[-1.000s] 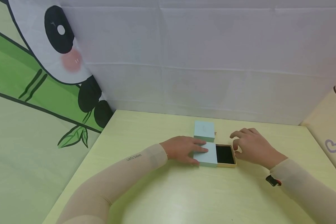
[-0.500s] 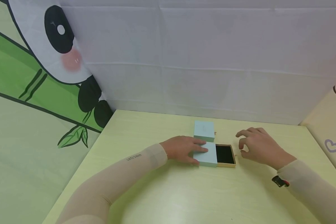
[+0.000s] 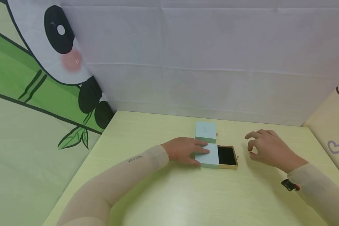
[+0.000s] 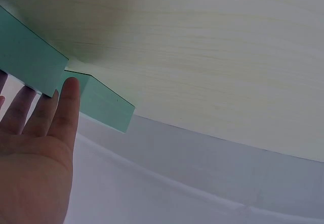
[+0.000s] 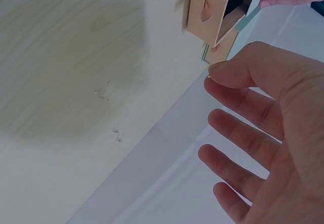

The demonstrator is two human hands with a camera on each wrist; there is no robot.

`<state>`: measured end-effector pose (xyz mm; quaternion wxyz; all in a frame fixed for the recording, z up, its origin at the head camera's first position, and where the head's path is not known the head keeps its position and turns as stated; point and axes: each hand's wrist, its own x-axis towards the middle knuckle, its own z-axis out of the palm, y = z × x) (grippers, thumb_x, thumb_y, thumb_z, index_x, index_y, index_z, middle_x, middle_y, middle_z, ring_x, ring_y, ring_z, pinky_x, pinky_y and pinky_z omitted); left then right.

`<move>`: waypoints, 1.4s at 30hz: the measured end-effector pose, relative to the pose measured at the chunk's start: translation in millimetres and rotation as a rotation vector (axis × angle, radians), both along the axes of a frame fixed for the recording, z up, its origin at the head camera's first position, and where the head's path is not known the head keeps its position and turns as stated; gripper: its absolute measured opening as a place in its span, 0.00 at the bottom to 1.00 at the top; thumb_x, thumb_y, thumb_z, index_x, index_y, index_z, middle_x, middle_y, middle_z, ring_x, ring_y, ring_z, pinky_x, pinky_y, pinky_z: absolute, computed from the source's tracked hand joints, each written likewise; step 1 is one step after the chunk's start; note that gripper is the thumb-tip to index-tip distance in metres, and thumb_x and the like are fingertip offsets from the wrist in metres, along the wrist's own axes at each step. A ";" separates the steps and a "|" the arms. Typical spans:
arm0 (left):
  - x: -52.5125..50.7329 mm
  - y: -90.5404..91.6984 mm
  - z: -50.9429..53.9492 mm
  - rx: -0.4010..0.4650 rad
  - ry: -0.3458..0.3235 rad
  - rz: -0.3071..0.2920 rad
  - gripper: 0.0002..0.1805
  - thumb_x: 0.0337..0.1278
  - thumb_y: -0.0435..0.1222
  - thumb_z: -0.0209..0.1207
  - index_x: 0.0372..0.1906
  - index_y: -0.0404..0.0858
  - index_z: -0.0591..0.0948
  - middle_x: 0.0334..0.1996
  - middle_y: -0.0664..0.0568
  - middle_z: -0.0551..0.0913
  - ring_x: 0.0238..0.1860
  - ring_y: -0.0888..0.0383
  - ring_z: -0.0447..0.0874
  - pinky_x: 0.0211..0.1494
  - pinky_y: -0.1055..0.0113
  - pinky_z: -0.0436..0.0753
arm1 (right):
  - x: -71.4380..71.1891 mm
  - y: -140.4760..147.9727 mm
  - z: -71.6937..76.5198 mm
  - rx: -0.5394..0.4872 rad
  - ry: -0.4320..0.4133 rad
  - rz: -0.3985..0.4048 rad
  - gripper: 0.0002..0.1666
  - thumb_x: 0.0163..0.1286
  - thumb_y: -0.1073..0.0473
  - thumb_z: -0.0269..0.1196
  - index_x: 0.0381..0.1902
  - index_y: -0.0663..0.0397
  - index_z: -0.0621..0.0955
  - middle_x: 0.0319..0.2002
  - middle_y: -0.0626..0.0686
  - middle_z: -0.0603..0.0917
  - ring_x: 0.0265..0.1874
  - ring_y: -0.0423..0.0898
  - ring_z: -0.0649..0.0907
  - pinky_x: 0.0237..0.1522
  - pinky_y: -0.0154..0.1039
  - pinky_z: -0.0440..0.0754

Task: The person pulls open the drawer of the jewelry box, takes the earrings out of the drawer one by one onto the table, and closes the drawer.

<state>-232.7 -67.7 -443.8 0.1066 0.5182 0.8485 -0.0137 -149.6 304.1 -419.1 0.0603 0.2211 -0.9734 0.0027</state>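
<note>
My left hand (image 3: 185, 151) lies with extended fingers on the light blue sleeve of a small drawer box (image 3: 213, 159). From the sleeve's right side the drawer (image 3: 227, 156) sticks out, showing a black inside, a tan rim and a small pull tab. The left wrist view shows the fingers (image 4: 65, 110) against the box's side. Right of the drawer, my right hand (image 3: 269, 149) hovers above the table with loosely bent fingers, apart from the box. In the right wrist view its thumb (image 5: 243, 69) lies close to the index finger; no held thing is visible. The tan drawer front (image 5: 206, 11) appears beyond it.
A second light blue box (image 3: 206, 131), its drawer in, stands just behind the first, with a small tab on its right. The pale wooden table (image 3: 169, 194) meets a white cloth backdrop (image 3: 186, 62). Faint small marks (image 5: 116, 134) show on the tabletop.
My right hand has moved away to the right from the drawer's front, uncovering its pull tab. The left hand and both boxes have stayed in place.
</note>
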 end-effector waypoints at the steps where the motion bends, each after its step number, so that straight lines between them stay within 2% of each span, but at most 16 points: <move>1: 0.1 -0.1 0.1 0.001 -0.001 0.000 0.39 0.86 0.64 0.66 0.92 0.64 0.74 0.95 0.60 0.69 0.94 0.55 0.71 0.94 0.56 0.77 | 0.4 1.4 -0.2 0.001 -0.002 -0.003 0.13 0.65 0.61 0.81 0.29 0.32 0.91 0.64 0.56 0.94 0.63 0.65 0.90 0.67 0.73 0.84; 13: 0.3 0.1 -0.6 0.007 -0.004 -0.003 0.38 0.86 0.64 0.67 0.91 0.64 0.74 0.95 0.60 0.69 0.94 0.56 0.72 0.94 0.55 0.78 | 7.8 19.0 -4.5 0.017 -0.038 -0.041 0.13 0.62 0.62 0.82 0.29 0.35 0.91 0.64 0.59 0.95 0.62 0.68 0.90 0.66 0.76 0.84; 21: 0.3 -0.3 -0.7 0.010 -0.001 0.001 0.38 0.85 0.64 0.67 0.91 0.64 0.75 0.95 0.61 0.69 0.94 0.56 0.72 0.94 0.56 0.77 | 13.3 30.7 -14.7 0.020 -0.054 -0.067 0.14 0.63 0.61 0.83 0.28 0.33 0.90 0.64 0.59 0.95 0.61 0.68 0.90 0.64 0.76 0.84; 32: 1.1 -0.4 1.3 0.011 -0.012 0.011 0.38 0.85 0.63 0.67 0.91 0.63 0.75 0.95 0.60 0.69 0.94 0.55 0.72 0.94 0.55 0.77 | 18.5 38.1 -27.7 0.040 -0.065 -0.059 0.13 0.60 0.61 0.84 0.29 0.36 0.91 0.63 0.58 0.95 0.60 0.68 0.91 0.62 0.76 0.86; 42: 0.9 -1.2 1.0 0.022 -0.028 0.011 0.38 0.86 0.63 0.67 0.91 0.63 0.75 0.95 0.59 0.70 0.94 0.54 0.72 0.95 0.54 0.77 | 21.6 38.9 -39.7 0.059 -0.050 -0.052 0.17 0.64 0.60 0.85 0.25 0.33 0.88 0.60 0.57 0.96 0.58 0.66 0.91 0.64 0.76 0.86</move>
